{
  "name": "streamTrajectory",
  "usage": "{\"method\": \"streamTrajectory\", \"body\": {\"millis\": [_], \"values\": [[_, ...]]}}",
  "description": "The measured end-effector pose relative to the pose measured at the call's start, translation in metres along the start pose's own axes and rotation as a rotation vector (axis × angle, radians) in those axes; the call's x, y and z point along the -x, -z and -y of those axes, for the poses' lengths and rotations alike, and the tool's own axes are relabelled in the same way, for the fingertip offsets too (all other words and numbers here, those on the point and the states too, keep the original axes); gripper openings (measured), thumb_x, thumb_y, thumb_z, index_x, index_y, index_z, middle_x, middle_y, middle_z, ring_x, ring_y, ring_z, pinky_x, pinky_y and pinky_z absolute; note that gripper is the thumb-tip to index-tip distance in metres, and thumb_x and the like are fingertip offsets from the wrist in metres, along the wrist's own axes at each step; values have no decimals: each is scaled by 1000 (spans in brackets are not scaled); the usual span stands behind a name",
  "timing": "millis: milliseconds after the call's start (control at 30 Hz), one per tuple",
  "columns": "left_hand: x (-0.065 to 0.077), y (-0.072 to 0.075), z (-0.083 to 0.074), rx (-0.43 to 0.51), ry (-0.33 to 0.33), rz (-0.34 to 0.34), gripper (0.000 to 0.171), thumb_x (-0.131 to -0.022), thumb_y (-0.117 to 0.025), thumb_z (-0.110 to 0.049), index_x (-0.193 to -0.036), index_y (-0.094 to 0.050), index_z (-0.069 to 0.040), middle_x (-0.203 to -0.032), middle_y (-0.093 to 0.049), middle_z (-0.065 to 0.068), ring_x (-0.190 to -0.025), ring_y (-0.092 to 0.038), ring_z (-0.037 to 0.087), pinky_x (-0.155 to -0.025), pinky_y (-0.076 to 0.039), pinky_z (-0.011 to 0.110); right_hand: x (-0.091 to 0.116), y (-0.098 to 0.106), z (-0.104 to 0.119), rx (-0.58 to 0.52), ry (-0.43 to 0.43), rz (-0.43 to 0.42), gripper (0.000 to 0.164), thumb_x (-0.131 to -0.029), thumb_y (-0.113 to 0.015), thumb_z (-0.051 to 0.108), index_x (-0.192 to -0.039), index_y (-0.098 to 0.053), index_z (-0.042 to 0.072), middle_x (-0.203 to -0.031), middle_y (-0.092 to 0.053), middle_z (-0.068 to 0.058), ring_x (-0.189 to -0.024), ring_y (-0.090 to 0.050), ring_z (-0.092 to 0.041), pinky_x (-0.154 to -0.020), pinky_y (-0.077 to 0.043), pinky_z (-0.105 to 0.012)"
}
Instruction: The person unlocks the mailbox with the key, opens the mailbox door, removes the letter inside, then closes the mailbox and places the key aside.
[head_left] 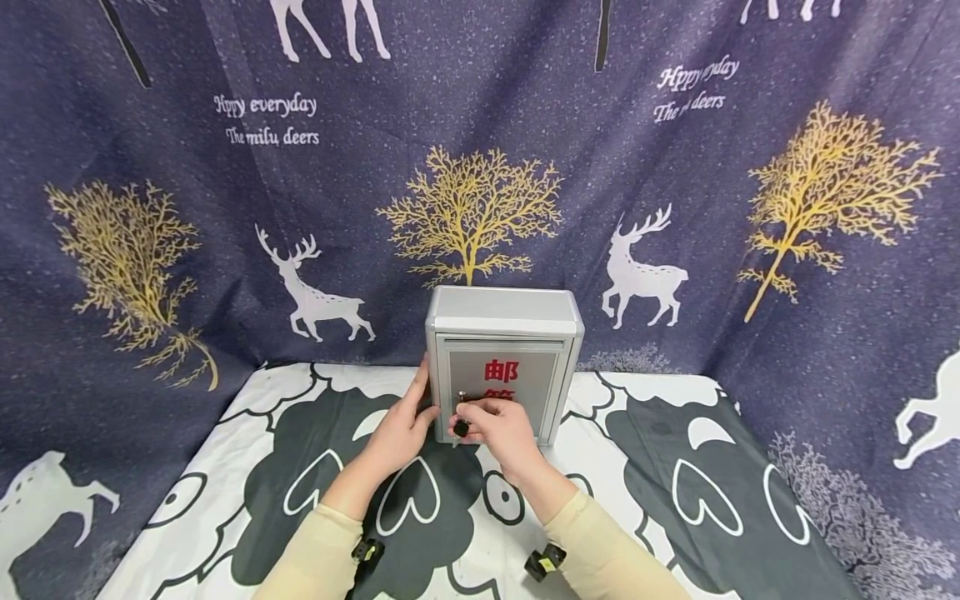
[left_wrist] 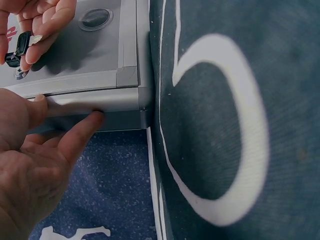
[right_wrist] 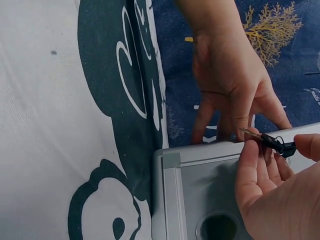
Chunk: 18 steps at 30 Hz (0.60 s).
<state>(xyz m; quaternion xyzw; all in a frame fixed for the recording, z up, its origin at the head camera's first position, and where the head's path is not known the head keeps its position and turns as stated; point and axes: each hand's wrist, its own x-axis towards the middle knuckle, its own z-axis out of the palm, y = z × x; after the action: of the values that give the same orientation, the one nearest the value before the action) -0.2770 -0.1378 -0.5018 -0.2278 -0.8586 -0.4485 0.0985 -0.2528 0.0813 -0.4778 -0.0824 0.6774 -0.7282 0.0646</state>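
Note:
A grey metal mailbox [head_left: 502, 312] with red characters stands upright on the cloth. My left hand [head_left: 397, 429] rests against its left side, fingers extended along the side wall and thumb at the front edge. In the left wrist view, the left hand [left_wrist: 45, 150] touches the box's rounded frame. My right hand [head_left: 502, 429] is in front of the door near the small lock [head_left: 461, 395], pinching a black-headed key between thumb and fingers. A second key [right_wrist: 255, 134] with a black head lies across its fingers, joined by a small ring. Whether the pinched key sits in the lock is hidden.
A black-and-white patterned cloth [head_left: 600, 533] covers the table. Behind the mailbox hangs a dark blue curtain [head_left: 480, 108] printed with deer and golden trees. The door has a round window [left_wrist: 95, 19] low on its front.

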Motion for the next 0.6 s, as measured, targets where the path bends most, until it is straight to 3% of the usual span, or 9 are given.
{"method": "streamTrajectory", "body": {"millis": [600], "values": [[0, -1, 2, -6, -9, -3, 93, -115, -61, -7, -181, 0, -32, -173, -42, 24, -148, -56, 45, -117, -47, 65, 5, 4, 5, -105, -80, 84, 39, -104, -78, 22, -121, -74, -13, -102, -83, -15, -91, -83, -23, -88, -68, -40]]}}
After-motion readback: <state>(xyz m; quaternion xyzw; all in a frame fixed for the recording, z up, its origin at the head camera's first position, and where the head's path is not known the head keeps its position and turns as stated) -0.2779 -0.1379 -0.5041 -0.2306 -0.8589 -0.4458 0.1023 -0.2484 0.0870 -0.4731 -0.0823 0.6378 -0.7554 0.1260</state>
